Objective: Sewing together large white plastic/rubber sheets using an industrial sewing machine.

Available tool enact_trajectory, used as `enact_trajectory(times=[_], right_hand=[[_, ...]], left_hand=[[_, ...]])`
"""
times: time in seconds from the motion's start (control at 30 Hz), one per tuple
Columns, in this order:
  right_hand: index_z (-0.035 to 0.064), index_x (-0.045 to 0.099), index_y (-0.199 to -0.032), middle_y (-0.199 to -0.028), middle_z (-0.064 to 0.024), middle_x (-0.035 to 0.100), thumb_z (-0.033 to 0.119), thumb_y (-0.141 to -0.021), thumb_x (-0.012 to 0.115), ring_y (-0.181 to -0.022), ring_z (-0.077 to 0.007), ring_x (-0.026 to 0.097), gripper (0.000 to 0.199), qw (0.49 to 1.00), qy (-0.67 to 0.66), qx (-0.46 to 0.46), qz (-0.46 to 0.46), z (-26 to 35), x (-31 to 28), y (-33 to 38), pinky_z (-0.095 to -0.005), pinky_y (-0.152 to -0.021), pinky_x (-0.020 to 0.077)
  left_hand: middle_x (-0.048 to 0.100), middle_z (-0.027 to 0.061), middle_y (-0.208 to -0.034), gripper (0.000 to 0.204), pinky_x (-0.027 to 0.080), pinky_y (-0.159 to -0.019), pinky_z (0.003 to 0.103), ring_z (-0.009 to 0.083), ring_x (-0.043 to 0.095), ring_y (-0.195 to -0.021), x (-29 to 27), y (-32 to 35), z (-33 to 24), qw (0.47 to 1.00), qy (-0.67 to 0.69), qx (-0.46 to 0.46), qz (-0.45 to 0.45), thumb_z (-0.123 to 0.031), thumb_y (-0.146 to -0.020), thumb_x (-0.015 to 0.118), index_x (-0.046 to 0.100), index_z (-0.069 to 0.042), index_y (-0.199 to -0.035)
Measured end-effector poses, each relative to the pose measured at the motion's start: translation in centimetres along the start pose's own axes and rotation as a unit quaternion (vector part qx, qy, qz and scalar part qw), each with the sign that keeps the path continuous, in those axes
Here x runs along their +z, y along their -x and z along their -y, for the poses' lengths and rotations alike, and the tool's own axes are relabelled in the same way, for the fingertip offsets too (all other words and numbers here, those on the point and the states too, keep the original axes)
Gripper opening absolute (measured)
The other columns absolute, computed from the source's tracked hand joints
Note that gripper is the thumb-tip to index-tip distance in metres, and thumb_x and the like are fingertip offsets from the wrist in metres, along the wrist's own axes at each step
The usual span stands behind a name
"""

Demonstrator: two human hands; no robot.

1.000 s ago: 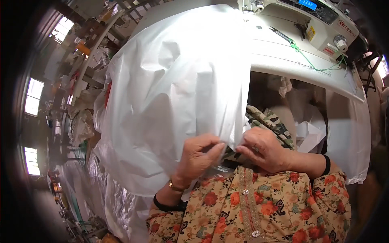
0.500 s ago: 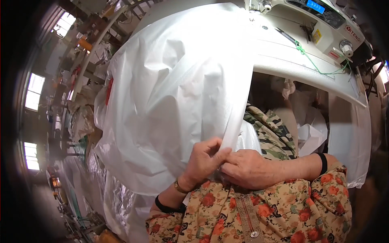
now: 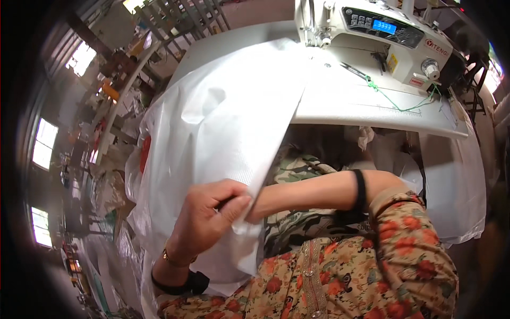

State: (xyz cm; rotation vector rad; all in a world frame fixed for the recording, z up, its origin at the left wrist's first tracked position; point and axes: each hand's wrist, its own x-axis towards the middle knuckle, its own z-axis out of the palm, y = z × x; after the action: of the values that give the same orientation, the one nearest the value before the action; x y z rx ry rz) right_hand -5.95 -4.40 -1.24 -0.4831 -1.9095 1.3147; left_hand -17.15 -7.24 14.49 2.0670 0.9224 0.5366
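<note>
A large white woven sheet point(image 3: 218, 133) drapes from the sewing table point(image 3: 361, 103) down over the person's lap, filling the picture from eleven o'clock to seven o'clock. The left hand point(image 3: 210, 223), at about seven o'clock from centre, pinches the sheet's lower right edge between thumb and fingers. The right forearm reaches across from four o'clock toward that spot; the right hand itself is hidden behind the sheet, so its grip cannot be told. A white sewing machine point(image 3: 372, 34) stands at one o'clock, with a green thread point(image 3: 396, 101) trailing over the table beside it.
</note>
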Motion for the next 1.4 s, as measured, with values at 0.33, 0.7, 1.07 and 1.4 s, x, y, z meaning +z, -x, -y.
enact_trajectory(times=[0.33,0.7,1.07,1.4], right_hand=[[0.0052,0.067,-0.110,-0.110,-0.0230,0.066,0.018,-0.082,0.064,-0.101,-0.0324,0.064,0.031,0.991,-0.010,0.128,-0.042,-2.2,-2.5,7.1,-0.0406,-0.083,0.0520],[-0.0055,0.069,-0.076,-0.081,-0.0251,0.069,0.019,-0.085,0.058,-0.083,-0.0359,0.070,0.028,0.694,0.547,0.366,-0.291,2.5,-26.5,5.4,-0.0441,-0.077,0.0534],[-0.0031,0.066,-0.095,-0.095,-0.0231,0.070,0.008,-0.081,0.056,-0.094,-0.0381,0.068,0.020,0.631,0.570,0.404,-0.336,-0.5,-27.5,2.8,-0.0457,-0.080,0.0542],[-0.0026,0.066,-0.085,-0.081,-0.0213,0.070,0.006,-0.081,0.056,-0.079,-0.0358,0.070,0.014,0.625,0.608,0.404,-0.278,1.9,-19.7,5.1,-0.0437,-0.069,0.0548]], left_hand=[[0.059,0.0162,-0.070,0.007,0.048,-0.054,0.040,0.0341,0.060,-0.059,7.4,0.8,4.8,0.974,-0.123,0.155,0.109,-0.004,-0.084,0.062,0.057,-0.003,-0.088],[0.061,0.0154,-0.072,0.011,0.048,-0.054,0.032,0.0249,0.061,-0.056,11.3,2.4,3.6,0.995,0.066,0.064,0.027,-0.009,-0.092,0.060,0.064,0.001,-0.094],[0.059,0.0142,-0.069,0.012,0.046,-0.057,0.032,0.0191,0.056,-0.056,14.2,0.5,4.1,0.977,0.166,0.088,0.101,-0.009,-0.093,0.059,0.061,0.003,-0.093],[0.058,0.0144,-0.069,0.011,0.045,-0.057,0.032,0.0220,0.055,-0.056,15.5,-0.9,6.8,0.966,0.179,0.129,0.136,-0.009,-0.094,0.058,0.058,0.002,-0.093]])
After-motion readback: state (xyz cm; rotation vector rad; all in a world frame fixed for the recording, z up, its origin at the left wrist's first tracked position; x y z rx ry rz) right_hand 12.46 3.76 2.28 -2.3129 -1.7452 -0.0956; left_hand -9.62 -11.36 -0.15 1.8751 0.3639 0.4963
